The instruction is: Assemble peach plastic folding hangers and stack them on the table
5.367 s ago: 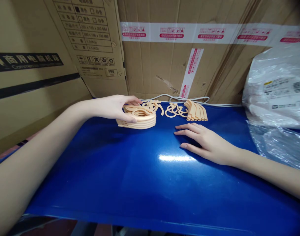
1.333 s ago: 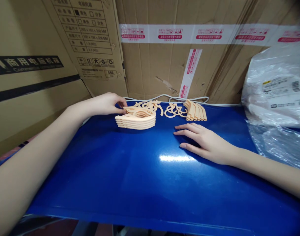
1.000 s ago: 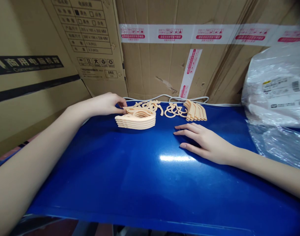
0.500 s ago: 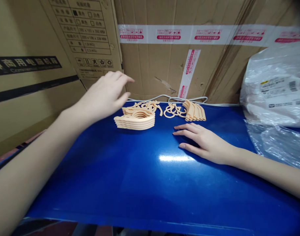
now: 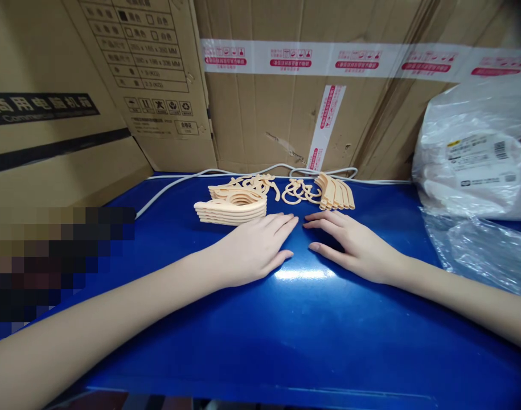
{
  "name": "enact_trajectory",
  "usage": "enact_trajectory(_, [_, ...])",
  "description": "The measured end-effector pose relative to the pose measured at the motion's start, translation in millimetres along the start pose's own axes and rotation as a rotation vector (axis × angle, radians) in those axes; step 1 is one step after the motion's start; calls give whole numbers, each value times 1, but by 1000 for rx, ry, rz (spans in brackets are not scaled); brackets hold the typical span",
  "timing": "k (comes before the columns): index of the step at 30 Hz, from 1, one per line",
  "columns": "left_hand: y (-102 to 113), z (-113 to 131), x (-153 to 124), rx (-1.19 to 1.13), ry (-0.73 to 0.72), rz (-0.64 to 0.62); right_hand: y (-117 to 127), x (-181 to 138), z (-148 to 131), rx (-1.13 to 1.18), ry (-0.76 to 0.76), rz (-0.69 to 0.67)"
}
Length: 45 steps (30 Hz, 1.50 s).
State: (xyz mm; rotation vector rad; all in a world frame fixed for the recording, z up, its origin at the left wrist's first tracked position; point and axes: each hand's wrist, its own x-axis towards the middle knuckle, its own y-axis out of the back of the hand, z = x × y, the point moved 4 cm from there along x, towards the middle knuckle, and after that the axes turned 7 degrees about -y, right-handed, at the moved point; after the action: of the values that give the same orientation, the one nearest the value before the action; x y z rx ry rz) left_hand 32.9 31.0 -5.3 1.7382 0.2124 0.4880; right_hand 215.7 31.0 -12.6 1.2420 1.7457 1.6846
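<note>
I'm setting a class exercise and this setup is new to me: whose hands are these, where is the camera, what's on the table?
No machine: these are one person's bare hands, seen from a camera worn on the head, looking forward and down. The left hand and right hand lie palm down on the blue table, holding nothing visible. Just beyond the left hand is a stack of curved cream pieces; whether they touch is unclear. Further back lie loose hook-shaped pieces, and to the right a row of cream pieces. A white cable runs along the back before cardboard; a plastic bag is at right.
</note>
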Motion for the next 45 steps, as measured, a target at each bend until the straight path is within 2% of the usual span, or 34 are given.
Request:
enact_trajectory(4, [-8,-7,0,-68,25,-50,0,0,0,-20,9,-1])
enact_trajectory(14, [-6,-6,-1,-51,29,-62,3,0,-4,-69,13,14])
enact_trajectory(19, [-8,-5,-1,-59,24,-62,25,7,19,-255,-185,184])
enact_trajectory(22, [-8,-5,-1,-63,25,-68,34,11,51,-194,-326,210])
enact_trajectory(27, [-5,-5,-1,-73,18,-60,31,14,91,-66,-470,68])
enact_trajectory(30, [-5,-5,-2,-73,18,-68,33,16,93,-202,-456,5])
enact_trajectory(33, [-5,-6,-1,-69,20,-78,42,16,88,-382,-447,51])
enact_trajectory(36, [-5,-6,-1,-69,21,-79,48,16,85,-460,-478,63])
enact_trajectory(42, [-5,-5,-1,-67,20,-81,43,11,101,-516,-666,-120])
enact_trajectory(45, [-5,-5,-1,-60,22,-85,43,9,105,-504,-697,-152])
